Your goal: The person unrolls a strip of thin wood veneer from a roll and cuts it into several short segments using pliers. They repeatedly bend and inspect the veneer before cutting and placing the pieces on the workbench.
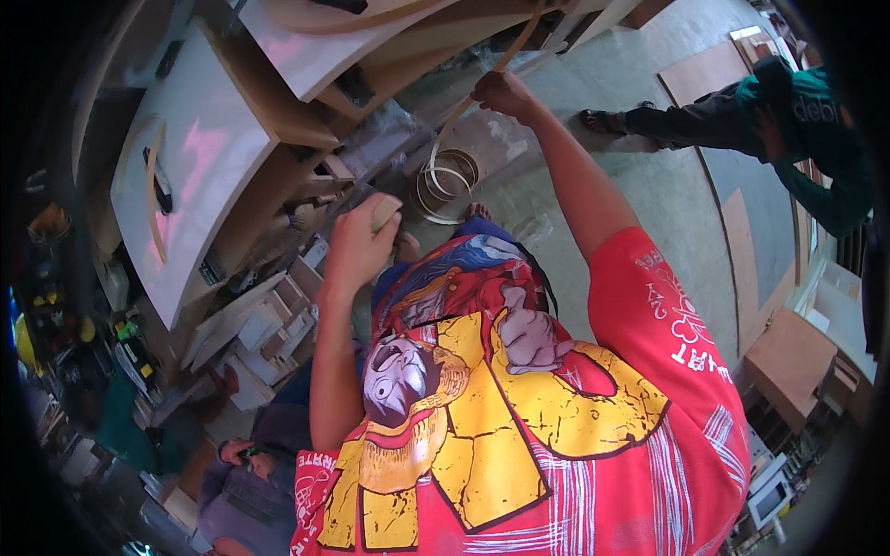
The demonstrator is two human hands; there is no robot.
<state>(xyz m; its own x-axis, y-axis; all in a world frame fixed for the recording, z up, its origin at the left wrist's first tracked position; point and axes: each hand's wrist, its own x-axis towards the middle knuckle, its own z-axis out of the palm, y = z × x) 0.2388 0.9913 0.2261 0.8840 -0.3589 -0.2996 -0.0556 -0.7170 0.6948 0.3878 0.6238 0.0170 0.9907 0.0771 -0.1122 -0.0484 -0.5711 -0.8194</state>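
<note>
My right hand is closed around a long, thin, tan edge-banding strip. Above that hand the strip runs up toward the edge of a workpiece at the top; below, it drops into a loose coil on the floor near my foot. My left hand grips a small tan block, apart from the strip. To its left, a white curved panel carries a short curved strip and a dark-handled tool, whose exact kind I cannot make out.
Another white-topped workpiece stands at the top. Wood offcuts pile up at the left. A person in a green top stands at the right by large boards; another in dark purple is at the lower left.
</note>
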